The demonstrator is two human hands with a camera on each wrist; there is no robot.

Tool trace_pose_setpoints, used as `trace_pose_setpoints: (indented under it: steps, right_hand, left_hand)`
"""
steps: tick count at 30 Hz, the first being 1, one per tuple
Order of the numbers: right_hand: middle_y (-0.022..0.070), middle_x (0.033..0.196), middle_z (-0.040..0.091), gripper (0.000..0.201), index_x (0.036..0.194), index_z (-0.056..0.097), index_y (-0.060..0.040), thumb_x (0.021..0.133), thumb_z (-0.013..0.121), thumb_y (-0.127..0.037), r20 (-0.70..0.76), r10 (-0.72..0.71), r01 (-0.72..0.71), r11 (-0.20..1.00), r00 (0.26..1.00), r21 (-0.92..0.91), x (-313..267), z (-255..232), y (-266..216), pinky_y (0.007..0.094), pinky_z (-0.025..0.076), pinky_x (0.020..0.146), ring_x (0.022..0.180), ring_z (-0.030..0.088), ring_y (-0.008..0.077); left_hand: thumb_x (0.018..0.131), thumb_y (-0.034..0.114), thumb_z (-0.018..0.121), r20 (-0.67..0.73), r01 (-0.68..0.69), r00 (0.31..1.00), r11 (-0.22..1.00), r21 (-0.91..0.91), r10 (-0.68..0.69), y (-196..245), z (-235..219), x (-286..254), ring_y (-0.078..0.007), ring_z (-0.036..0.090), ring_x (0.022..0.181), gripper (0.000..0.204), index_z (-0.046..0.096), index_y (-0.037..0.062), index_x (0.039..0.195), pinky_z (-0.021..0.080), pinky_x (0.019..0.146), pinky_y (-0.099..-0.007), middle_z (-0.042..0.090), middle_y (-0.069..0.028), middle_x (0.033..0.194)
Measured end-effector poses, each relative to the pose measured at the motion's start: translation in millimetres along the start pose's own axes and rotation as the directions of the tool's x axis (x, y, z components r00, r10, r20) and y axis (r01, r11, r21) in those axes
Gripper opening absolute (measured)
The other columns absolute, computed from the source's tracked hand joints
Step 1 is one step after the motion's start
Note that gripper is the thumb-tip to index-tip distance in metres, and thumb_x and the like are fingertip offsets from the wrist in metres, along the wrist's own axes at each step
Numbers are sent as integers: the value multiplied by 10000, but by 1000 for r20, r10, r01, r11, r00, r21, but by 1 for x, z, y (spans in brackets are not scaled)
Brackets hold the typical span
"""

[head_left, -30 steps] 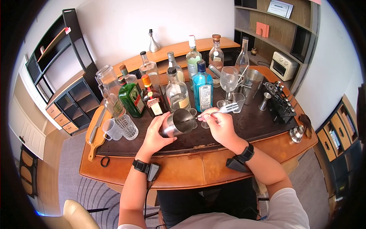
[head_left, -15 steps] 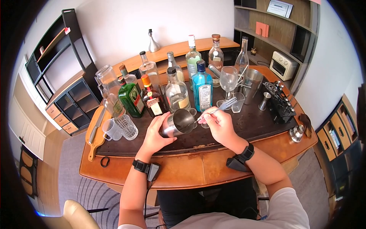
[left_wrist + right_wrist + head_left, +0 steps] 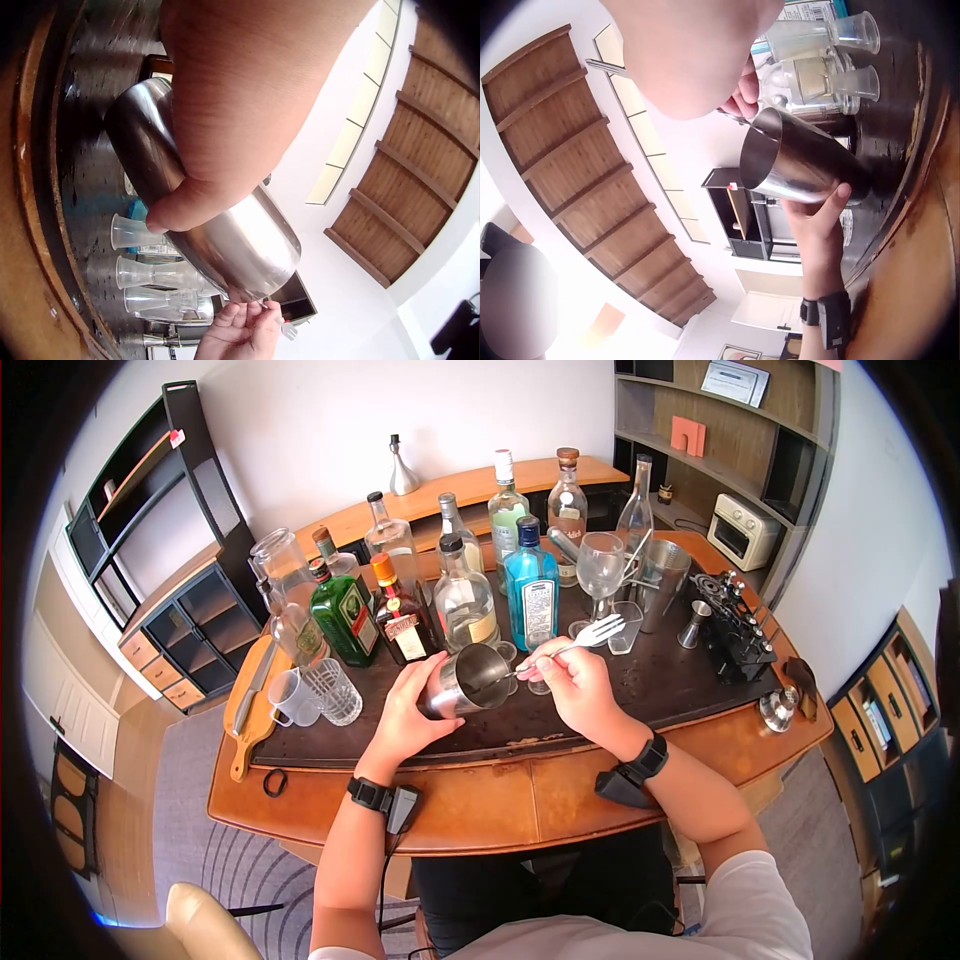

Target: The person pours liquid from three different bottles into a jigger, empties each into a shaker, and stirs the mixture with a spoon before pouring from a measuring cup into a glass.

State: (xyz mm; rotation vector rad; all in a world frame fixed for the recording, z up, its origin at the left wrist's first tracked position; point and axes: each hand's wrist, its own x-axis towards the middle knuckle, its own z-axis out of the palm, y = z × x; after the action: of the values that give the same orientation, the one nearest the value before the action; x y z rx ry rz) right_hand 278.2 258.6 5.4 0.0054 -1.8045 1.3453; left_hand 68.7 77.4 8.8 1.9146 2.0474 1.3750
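My left hand (image 3: 405, 712) grips a metal shaker tin (image 3: 447, 692) around its side and holds it tilted, mouth facing right. In the left wrist view the thumb lies along the tin's wall (image 3: 240, 244). Just right of the mouth, my right hand (image 3: 582, 690) pinches a fork-ended bar spoon (image 3: 603, 631) by its thin shaft. The fork end points up and right, away from the tin, while the shaft's other end reaches into the mouth. In the right wrist view the shaft (image 3: 739, 118) crosses the tin's rim; its tip is hidden inside.
Several bottles stand behind the hands, among them a blue bottle (image 3: 532, 595) and a green bottle (image 3: 345, 618). A wine glass (image 3: 601, 572) and a jigger (image 3: 693, 627) are on the right. On the left are a cut-glass tumbler (image 3: 335, 695) and a cutting board (image 3: 258, 728) with a knife.
The bar spoon's fork end has risen slightly and turned about its shaft, and the shaft's angle in the tin has shifted. The left hand and tin stay in place.
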Motion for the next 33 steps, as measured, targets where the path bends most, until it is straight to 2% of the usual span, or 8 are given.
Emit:
trace_pose_setpoints:
  steps: [6, 9, 12, 18, 21, 24, 30, 33]
  right_hand:
    - [136, 1027, 735, 133, 1096, 630, 42, 1079, 535, -50, -82, 37, -28, 994, 996, 106, 2, 3, -3, 310, 600, 854, 966, 742, 188]
    - [137, 1024, 735, 132, 1098, 631, 44, 1076, 539, -47, -79, -78, 69, 992, 994, -108, 3, 0, -5, 308, 601, 855, 964, 745, 195]
    - [141, 1023, 738, 138, 1090, 642, 50, 1074, 542, -44, -12, -56, 53, 984, 998, -168, 1, -1, -4, 312, 603, 852, 954, 748, 198]
    - [159, 1063, 723, 183, 1109, 623, 72, 1086, 537, -88, -10, 39, -37, 989, 999, 141, 2, 2, -5, 330, 599, 889, 963, 742, 213]
    - [161, 1063, 722, 171, 1082, 618, 63, 1088, 531, -84, -72, 0, 0, 1000, 997, 9, 3, 1, -7, 334, 599, 888, 967, 742, 218]
    - [157, 1066, 725, 175, 1066, 626, 54, 1088, 537, -95, -5, -38, 37, 987, 999, -153, 2, -3, -8, 333, 599, 885, 984, 743, 223]
    - [146, 1068, 721, 208, 1085, 647, 78, 1083, 554, -107, 30, 47, -51, 991, 998, 127, -1, 2, -4, 326, 598, 885, 1004, 744, 227]
    - [145, 1065, 715, 205, 1074, 645, 78, 1086, 542, -99, -15, 27, -26, 995, 1000, 96, 2, 1, -4, 332, 599, 886, 1001, 745, 229]
  left_hand:
    - [586, 50, 918, 3, 29, 1000, 1000, -7, -29, 0, 0, 0, -319, 606, 1256, 940, 538, 30, 1446, 477, 1096, -407, 618, -158, 1347]
    - [587, 49, 917, 4, 35, 999, 999, -12, -35, 0, 0, 0, -318, 606, 1256, 938, 538, 30, 1445, 477, 1096, -407, 618, -157, 1345]
    - [602, 45, 909, 0, 19, 1000, 1000, 1, -19, 0, 0, 0, -315, 612, 1228, 938, 535, 57, 1463, 500, 1062, -400, 615, -148, 1332]
    - [599, 41, 909, 6, 42, 999, 999, -11, -42, 2, -1, 0, -315, 601, 1258, 938, 535, 50, 1460, 483, 1087, -401, 611, -145, 1356]
    - [594, 40, 912, 10, 53, 999, 998, -19, -52, 1, -1, 0, -315, 593, 1283, 938, 536, 40, 1454, 467, 1110, -404, 609, -145, 1372]
    - [607, 41, 903, 1, 21, 1000, 1000, 1, -21, 0, 0, 0, -316, 606, 1239, 935, 533, 57, 1466, 495, 1067, -399, 609, -146, 1345]
    - [607, 37, 902, -6, 1, 1000, 1000, 9, -1, -1, 0, 0, -314, 614, 1217, 941, 531, 65, 1472, 510, 1045, -396, 611, -146, 1328]
    - [595, 40, 909, 3, 29, 1000, 1000, -8, -29, -1, 0, 0, -315, 604, 1251, 944, 533, 50, 1461, 484, 1085, -402, 614, -149, 1344]
